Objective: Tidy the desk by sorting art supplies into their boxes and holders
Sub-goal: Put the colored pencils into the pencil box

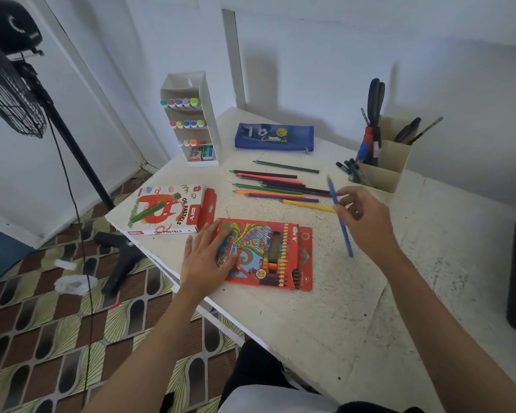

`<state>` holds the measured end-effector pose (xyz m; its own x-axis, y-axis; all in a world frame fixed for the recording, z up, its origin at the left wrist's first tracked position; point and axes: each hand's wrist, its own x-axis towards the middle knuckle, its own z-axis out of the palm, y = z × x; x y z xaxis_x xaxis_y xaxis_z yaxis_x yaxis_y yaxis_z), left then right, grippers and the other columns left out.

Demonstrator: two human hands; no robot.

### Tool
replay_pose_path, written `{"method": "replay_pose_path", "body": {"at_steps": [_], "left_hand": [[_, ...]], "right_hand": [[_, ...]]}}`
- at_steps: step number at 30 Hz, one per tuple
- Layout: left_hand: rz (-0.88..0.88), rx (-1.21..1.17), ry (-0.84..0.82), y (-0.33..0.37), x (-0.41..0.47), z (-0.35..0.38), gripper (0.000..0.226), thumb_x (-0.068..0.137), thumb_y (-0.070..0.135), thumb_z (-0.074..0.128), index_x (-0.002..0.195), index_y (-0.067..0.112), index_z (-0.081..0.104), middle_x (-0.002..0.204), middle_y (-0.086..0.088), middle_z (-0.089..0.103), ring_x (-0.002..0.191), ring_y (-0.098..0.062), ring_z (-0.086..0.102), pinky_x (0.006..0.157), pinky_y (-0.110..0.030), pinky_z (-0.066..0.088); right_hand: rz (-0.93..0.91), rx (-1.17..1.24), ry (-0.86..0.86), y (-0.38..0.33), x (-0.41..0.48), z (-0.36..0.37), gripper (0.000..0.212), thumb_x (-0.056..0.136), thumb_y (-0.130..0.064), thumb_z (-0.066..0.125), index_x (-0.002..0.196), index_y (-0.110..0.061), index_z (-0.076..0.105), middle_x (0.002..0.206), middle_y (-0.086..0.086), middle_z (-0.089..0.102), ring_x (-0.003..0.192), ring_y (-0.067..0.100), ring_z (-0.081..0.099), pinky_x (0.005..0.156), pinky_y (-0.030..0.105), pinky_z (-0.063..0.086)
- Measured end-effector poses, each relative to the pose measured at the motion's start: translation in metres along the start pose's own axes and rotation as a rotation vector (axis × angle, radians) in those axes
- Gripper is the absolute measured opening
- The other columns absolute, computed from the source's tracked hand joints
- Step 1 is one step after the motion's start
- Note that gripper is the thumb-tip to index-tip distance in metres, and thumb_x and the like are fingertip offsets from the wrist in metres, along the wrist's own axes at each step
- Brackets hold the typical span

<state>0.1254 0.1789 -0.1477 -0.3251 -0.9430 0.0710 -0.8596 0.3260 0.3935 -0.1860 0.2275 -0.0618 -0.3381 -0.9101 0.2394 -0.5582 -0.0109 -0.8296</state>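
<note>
My left hand (207, 257) lies flat, fingers straight, on the left part of the red colour pencil box (276, 253) near the desk's front edge. My right hand (365, 225) pinches a blue pencil (341, 222), held tilted above the desk to the right of that box. Several loose coloured pencils (276, 186) lie in a row behind the box. An oil pastels box (169, 210) sits at the left edge.
A white marker rack (191, 120) stands at the back left. A blue pencil case (273, 136) lies behind the pencils. A beige holder (383, 162) with scissors and pens stands at the back right. A black fan stand (72, 138) rises beside the desk's left.
</note>
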Motion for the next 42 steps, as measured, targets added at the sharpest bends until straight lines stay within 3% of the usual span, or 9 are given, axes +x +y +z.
{"method": "replay_pose_path", "body": {"at_steps": [4,8,18,23,29,35,39,42], "left_hand": [[-0.002,-0.010,-0.002,0.002,0.001,-0.001,0.073,0.079,0.073,0.023,0.145,0.042,0.025,0.156,0.013,0.018,0.144,-0.010,0.011,0.117,-0.041,0.004],[-0.006,-0.017,0.009,0.004,0.000,-0.003,0.074,0.077,0.073,0.023,0.144,0.041,0.028,0.155,0.011,0.020,0.144,-0.012,0.014,0.118,-0.043,0.008],[-0.011,-0.015,0.000,0.003,-0.001,-0.003,0.074,0.076,0.074,0.023,0.144,0.043,0.026,0.156,0.012,0.019,0.144,-0.012,0.012,0.117,-0.042,0.007],[-0.012,-0.009,-0.016,0.003,-0.001,-0.004,0.075,0.076,0.074,0.022,0.145,0.044,0.023,0.156,0.013,0.017,0.145,-0.010,0.009,0.116,-0.037,0.002],[-0.012,-0.018,-0.020,0.003,0.000,-0.005,0.073,0.078,0.072,0.024,0.145,0.043,0.025,0.156,0.013,0.018,0.144,-0.009,0.010,0.117,-0.038,0.003],[-0.018,-0.013,-0.026,0.005,-0.001,-0.007,0.070,0.081,0.069,0.030,0.145,0.041,0.026,0.156,0.012,0.018,0.145,-0.010,0.010,0.118,-0.039,0.003],[-0.018,-0.008,-0.034,0.005,-0.001,-0.007,0.077,0.075,0.074,0.021,0.145,0.042,0.025,0.156,0.012,0.017,0.145,-0.010,0.008,0.117,-0.039,0.002],[-0.023,-0.004,-0.037,0.005,-0.001,-0.006,0.074,0.077,0.072,0.025,0.145,0.043,0.025,0.156,0.013,0.016,0.145,-0.010,0.008,0.117,-0.038,0.001]], "right_hand": [[0.072,0.164,0.056,0.003,-0.015,-0.013,0.046,0.091,-0.004,0.056,0.131,-0.015,0.038,0.080,0.000,0.061,0.063,0.007,0.062,0.060,0.009,0.049],[0.214,0.308,0.134,0.015,-0.030,-0.014,0.060,0.092,-0.001,0.054,0.139,-0.022,0.023,0.085,0.004,0.063,0.066,0.010,0.066,0.064,0.016,0.054],[0.488,0.469,0.460,0.027,-0.051,0.008,0.035,0.095,-0.006,0.050,0.123,-0.020,0.034,0.081,0.006,0.067,0.061,0.015,0.069,0.067,0.022,0.057],[0.434,0.395,0.282,0.028,-0.056,0.024,0.012,0.089,-0.001,0.059,0.099,-0.006,0.063,0.089,0.010,0.069,0.066,0.010,0.069,0.064,0.017,0.056],[0.263,0.116,-0.043,0.024,-0.058,0.028,0.016,0.078,-0.006,0.072,0.080,-0.022,0.070,0.086,-0.007,0.067,0.079,0.009,0.057,0.072,0.023,0.043],[0.211,-0.106,-0.237,0.021,-0.056,0.046,0.013,0.072,-0.023,0.080,0.084,-0.025,0.075,0.099,-0.006,0.056,0.103,0.014,0.040,0.088,0.033,0.035],[0.175,-0.323,-0.254,0.018,-0.057,0.058,0.013,0.076,-0.033,0.074,0.089,-0.034,0.074,0.110,-0.010,0.053,0.106,0.014,0.038,0.085,0.033,0.028],[0.186,-0.355,-0.270,0.018,-0.057,0.059,0.013,0.079,-0.034,0.072,0.092,-0.035,0.073,0.115,-0.010,0.053,0.111,0.018,0.038,0.084,0.032,0.023]]}}
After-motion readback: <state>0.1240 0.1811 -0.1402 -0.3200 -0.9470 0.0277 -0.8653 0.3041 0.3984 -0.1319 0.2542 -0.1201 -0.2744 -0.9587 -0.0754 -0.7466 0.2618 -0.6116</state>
